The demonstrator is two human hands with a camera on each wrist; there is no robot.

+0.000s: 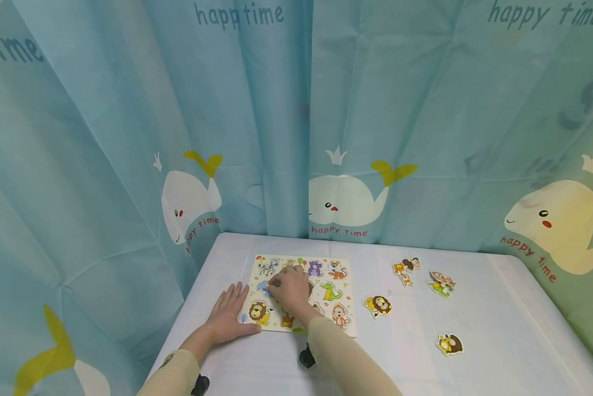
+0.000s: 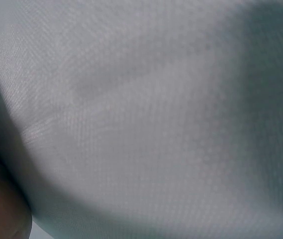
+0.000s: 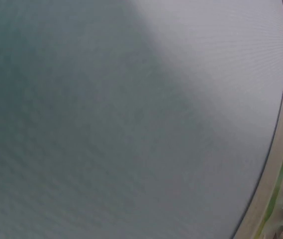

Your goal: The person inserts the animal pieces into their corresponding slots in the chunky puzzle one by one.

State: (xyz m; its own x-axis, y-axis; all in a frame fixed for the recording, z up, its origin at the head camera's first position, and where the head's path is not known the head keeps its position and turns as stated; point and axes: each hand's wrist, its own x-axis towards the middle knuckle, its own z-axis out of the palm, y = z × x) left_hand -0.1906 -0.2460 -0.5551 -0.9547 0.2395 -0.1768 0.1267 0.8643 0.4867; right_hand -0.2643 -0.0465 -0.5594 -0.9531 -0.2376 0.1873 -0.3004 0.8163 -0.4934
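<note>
A white animal puzzle board lies flat on the table, with zebra, bear, tiger, crocodile, lion and monkey shapes on it. Over its left half, my right hand pinches a blue animal puzzle piece in the middle row; the fingers hide part of it. My left hand rests with spread fingers along the board's left edge, its thumb by the near-left corner. The right wrist view catches the board's edge at its right side. Only cloth and a bit of the left hand show in the left wrist view.
Right of the board lie loose pieces: a lion, a hedgehog, a small overlapping brown-orange group, and a pinkish piece over a green one. A white cloth covers the table; a blue whale-print curtain hangs behind.
</note>
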